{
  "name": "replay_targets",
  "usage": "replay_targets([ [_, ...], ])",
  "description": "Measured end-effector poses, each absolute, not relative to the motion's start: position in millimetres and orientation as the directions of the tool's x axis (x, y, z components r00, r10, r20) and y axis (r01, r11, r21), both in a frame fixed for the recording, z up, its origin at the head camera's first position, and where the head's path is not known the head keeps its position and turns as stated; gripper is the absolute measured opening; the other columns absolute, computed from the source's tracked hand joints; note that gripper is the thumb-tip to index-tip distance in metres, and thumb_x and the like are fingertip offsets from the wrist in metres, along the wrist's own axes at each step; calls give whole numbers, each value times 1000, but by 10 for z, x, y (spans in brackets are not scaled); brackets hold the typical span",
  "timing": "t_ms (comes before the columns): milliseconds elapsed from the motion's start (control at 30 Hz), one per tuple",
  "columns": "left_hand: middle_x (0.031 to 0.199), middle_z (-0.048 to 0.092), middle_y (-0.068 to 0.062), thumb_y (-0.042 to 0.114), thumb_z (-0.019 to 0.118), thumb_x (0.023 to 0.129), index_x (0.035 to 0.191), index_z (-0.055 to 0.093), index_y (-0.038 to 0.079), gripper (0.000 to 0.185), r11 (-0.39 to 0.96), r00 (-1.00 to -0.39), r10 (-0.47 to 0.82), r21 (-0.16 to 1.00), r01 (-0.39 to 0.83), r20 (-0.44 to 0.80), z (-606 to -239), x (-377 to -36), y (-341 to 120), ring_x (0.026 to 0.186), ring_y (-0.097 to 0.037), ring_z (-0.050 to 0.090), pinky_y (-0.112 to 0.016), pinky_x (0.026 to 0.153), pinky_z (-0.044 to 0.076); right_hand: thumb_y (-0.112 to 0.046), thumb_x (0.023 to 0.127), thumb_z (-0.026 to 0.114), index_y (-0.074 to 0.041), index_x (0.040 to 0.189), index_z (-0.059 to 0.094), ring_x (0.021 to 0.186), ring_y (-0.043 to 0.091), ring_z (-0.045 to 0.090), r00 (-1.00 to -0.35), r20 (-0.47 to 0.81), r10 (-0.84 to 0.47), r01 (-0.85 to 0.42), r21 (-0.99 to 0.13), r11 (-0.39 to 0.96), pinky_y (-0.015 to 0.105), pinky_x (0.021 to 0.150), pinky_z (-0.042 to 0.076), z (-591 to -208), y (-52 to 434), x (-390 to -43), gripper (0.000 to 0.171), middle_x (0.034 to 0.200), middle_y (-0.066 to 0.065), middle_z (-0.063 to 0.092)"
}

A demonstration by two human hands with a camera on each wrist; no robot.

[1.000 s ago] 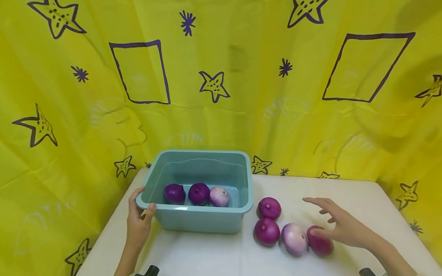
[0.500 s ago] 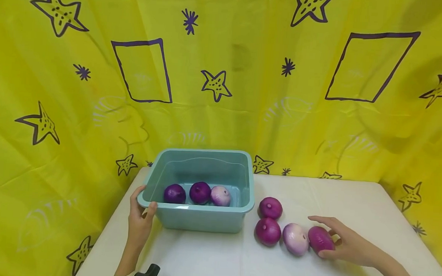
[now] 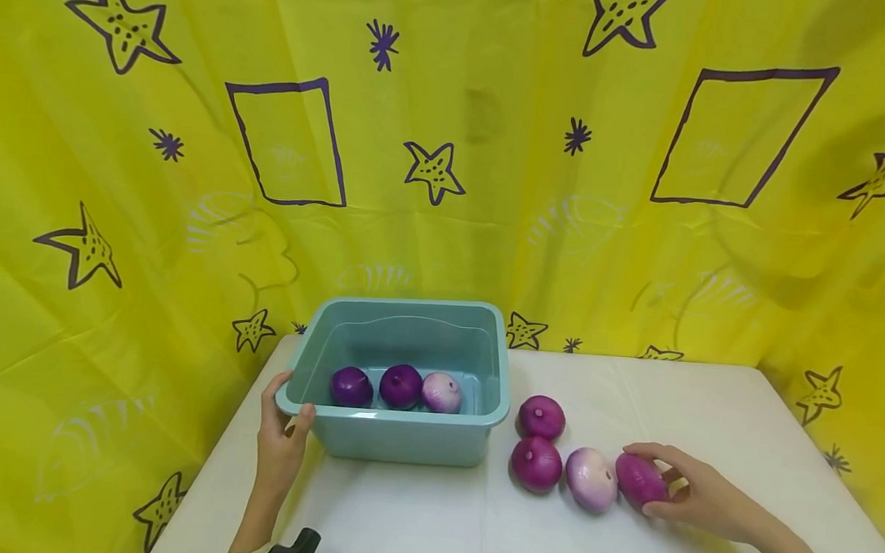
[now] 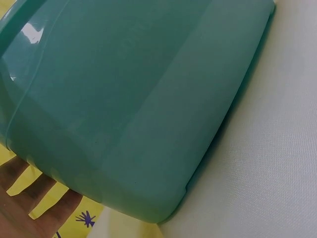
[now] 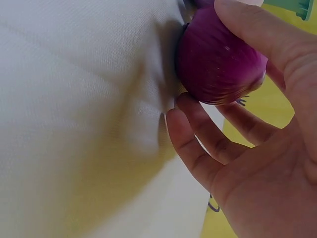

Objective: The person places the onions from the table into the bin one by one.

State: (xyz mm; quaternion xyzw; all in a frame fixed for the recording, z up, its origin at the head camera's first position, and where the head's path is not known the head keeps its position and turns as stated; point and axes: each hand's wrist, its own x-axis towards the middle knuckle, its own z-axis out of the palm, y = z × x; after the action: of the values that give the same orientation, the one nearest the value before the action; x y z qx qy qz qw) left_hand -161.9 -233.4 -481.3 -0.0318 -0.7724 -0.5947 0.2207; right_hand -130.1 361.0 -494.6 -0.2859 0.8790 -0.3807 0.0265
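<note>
My left hand [image 3: 281, 448] holds the near left corner of a teal plastic bin [image 3: 404, 440], thumb over the front rim and fingers along the left side. In the left wrist view, the bin's wall [image 4: 124, 99] fills much of the frame, with fingers [image 4: 42, 191] against its side. At the right, my right hand [image 3: 701, 495] grips a magenta-purple onion [image 3: 640, 481] lying on the table, thumb in front and index finger behind. The right wrist view shows the thumb on that onion [image 5: 218, 59] and the other fingers curled beneath it.
A pale purple-white onion [image 3: 592, 480] sits left of the gripped one. Two magenta onions [image 3: 536, 464] stand beside the bin. Inside lie two dark purple onions [image 3: 401, 387] and one pale onion [image 3: 441, 392]. A yellow patterned curtain [image 3: 429, 251] hangs behind the white table [image 3: 415, 517].
My right hand has come down from above the rightmost onion to its right side and closed its fingers around it. My left hand stays on the bin's corner.
</note>
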Motion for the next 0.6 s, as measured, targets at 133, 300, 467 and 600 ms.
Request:
replay_targets([
  [133, 156, 40, -18, 9, 56, 102, 156, 29, 16, 61, 286, -899, -213, 904, 318, 383, -4816, -1621, -2336, 133, -45, 49, -9, 91, 44, -21, 85, 85, -11, 143, 54, 89, 7, 62, -845, 166, -508, -468, -689, 554, 25, 68, 57, -4952, 3602, -1311, 67, 130, 0, 63],
  [300, 156, 40, -19, 9, 56, 102, 156, 29, 16, 62, 285, -899, -208, 903, 321, 385, -4809, -1613, -2332, 134, -46, 48, -9, 91, 44, -20, 85, 84, -10, 143, 54, 88, 7, 63, -846, 161, -509, -464, -693, 552, 26, 68, 58, -4962, 3606, -1318, 66, 129, 1, 63],
  [467, 155, 41, -20, 9, 56, 102, 156, 29, 16, 61, 277, -900, -207, 905, 323, 384, -4815, -1614, -2334, 133, -44, 49, -9, 91, 45, -20, 85, 85, -11, 143, 53, 87, 6, 64, -833, 174, -526, -484, -689, 539, 26, 67, 58, -4954, 3614, -1331, 67, 125, 7, 63],
  [600, 154, 42, -20, 9, 56, 102, 156, 29, 16, 61, 281, -898, -210, 904, 323, 386, -4816, -1611, -2333, 132, -44, 50, -9, 90, 45, -20, 87, 83, -13, 145, 51, 84, 5, 65, -809, 157, -566, -505, -677, 535, 26, 67, 57, -4912, 3616, -1386, 66, 122, 21, 64],
])
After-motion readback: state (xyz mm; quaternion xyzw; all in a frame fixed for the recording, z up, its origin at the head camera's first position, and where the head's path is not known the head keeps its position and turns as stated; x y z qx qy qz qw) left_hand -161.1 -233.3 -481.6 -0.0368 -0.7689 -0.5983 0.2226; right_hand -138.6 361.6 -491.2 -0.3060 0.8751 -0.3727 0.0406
